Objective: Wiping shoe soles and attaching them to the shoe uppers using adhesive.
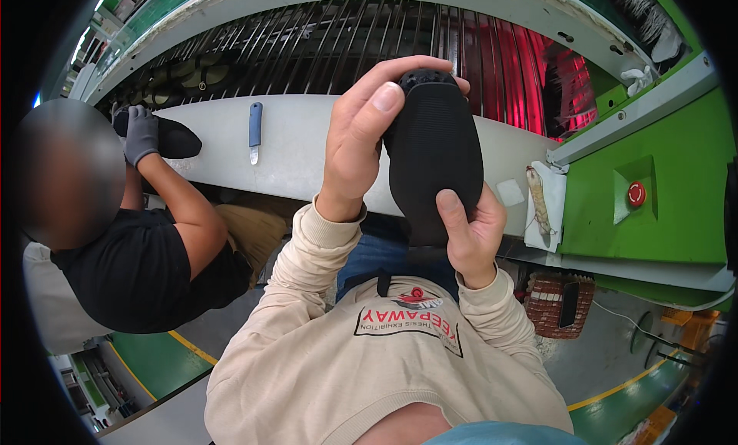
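A black shoe (pixel 437 149) is held up in front of me above the edge of the pale worktop, its ribbed sole turned toward me. My left hand (pixel 360 126) wraps round its far end, thumb along the side and fingers over the top. Lower down, my right hand (pixel 478 234) grips the near right edge with the thumb pressed on the sole. Both hands are closed on the shoe. The upper side of the shoe is hidden.
A blue-handled knife (pixel 255 134) lies on the worktop (pixel 296 130). At left, a co-worker in grey gloves (pixel 141 134) holds another black shoe (pixel 178 139). Metal rollers (pixel 338 41) run behind. Right are a green machine (pixel 653 222), its red button (pixel 636 194), and a wrapped tool (pixel 537 199) on white paper.
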`<state>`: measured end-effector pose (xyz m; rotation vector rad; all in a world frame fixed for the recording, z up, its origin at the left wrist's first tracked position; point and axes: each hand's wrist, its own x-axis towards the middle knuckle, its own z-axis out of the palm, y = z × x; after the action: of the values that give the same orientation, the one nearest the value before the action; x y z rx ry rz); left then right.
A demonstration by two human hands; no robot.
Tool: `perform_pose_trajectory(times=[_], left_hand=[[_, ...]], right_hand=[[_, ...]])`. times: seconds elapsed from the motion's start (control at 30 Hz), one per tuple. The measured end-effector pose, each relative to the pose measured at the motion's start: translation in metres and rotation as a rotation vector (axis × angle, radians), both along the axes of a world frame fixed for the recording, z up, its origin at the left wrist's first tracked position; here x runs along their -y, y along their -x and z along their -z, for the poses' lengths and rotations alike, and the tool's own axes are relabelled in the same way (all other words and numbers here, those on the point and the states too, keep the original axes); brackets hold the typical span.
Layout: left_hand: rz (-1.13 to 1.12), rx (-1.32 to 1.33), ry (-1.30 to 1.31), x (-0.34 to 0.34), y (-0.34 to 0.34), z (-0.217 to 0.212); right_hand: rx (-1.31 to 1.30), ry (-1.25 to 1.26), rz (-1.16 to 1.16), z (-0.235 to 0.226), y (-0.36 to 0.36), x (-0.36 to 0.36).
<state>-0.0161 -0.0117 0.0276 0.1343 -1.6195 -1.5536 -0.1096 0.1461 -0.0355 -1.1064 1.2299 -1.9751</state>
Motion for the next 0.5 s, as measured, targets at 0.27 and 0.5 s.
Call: perform_pose_trajectory(times=[0.27,0.5], left_hand=[[-0.008,-0.095,0.003,-0.0015,0.0025,0.0028],[-0.024,-0.093,0.015,-0.001,0.0032,0.003]], right_hand=[[0.051,-0.023,-0.046,-0.0017,0.0013,-0.0006],[0.053,-0.016,-0.04,-0.0013,0.0012,-0.0002]])
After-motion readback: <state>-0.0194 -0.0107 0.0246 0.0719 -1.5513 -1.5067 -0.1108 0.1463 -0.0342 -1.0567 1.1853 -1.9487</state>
